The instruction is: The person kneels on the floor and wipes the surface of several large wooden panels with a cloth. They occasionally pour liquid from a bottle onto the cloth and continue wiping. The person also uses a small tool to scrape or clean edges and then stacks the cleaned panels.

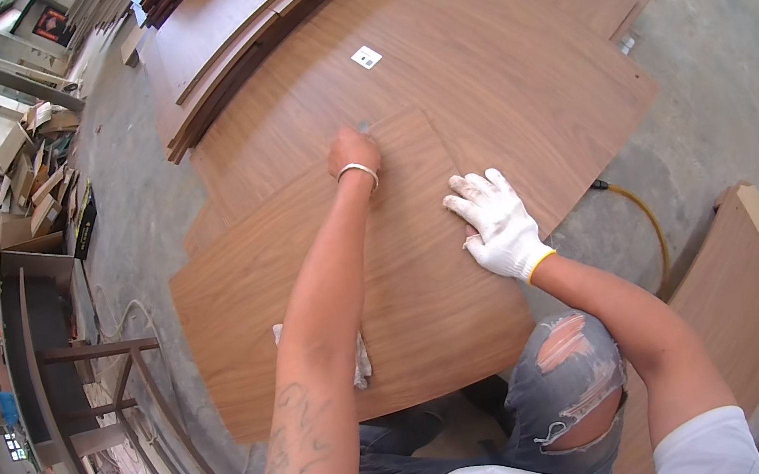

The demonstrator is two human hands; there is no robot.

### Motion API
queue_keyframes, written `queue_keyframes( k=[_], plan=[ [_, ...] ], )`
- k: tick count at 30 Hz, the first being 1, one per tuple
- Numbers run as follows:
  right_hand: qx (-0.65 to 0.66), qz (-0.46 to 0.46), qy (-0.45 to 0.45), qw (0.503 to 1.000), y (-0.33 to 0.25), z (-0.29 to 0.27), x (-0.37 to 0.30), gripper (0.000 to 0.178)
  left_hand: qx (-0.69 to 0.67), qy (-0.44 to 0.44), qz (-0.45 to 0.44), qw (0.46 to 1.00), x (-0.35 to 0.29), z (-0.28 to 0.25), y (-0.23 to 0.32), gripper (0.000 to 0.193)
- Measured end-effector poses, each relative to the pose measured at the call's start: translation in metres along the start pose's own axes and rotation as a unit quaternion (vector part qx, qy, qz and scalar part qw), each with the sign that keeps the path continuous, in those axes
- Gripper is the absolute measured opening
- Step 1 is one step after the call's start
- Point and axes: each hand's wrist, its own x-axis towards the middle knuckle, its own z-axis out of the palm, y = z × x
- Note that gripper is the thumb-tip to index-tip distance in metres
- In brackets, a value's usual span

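Observation:
A brown wood-grain board (433, 309) lies before me, its near side over my knees. My left hand (352, 152), bare with a white bracelet at the wrist, is closed at the board's far edge. A small greyish bit shows just beyond its fingers; what it holds is too hidden to name. My right hand (499, 226) wears a white knitted glove with a yellow cuff. It rests open on the board's right side, fingers spread. A crumpled white cloth or glove (361, 362) lies on the board, partly behind my left forearm.
Beyond lies a larger wood-grain panel (511, 61) with a small white label (366, 57). Stacked panels (259, 14) stand at the far left. A yellow hose or cable (654, 224) and more boards (747, 304) are at right. A dark metal frame (95, 351) stands left.

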Motion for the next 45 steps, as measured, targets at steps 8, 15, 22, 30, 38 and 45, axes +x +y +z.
queue_keyframes(
  k=[8, 15, 22, 30, 38, 45],
  plan=[
    [0.002, -0.001, -0.003, 1.0, -0.005, 0.0, 0.004, 0.052, 0.022, 0.0, 0.046, 0.999, 0.011, 0.01, 0.03, 0.031],
    [0.002, 0.003, -0.014, 1.0, -0.002, -0.004, 0.0, 0.053, -0.002, -0.015, 0.055, 0.998, -0.002, 0.015, 0.045, 0.031],
    [-0.004, -0.001, -0.007, 1.0, 0.004, 0.002, -0.001, 0.053, 0.023, -0.025, 0.04, 0.999, 0.005, 0.005, 0.028, 0.032],
    [0.006, 0.002, -0.005, 1.0, -0.001, 0.003, 0.002, 0.055, 0.007, -0.027, 0.07, 0.997, 0.007, 0.012, 0.057, 0.029],
    [0.01, -0.003, -0.014, 1.0, -0.003, 0.003, 0.006, 0.056, 0.033, -0.036, 0.161, 0.986, 0.012, 0.017, 0.072, 0.023],
    [0.004, 0.001, -0.007, 1.0, 0.005, 0.003, -0.002, 0.055, 0.015, -0.089, 0.225, 0.97, -0.004, 0.012, 0.068, 0.021]
  ],
)
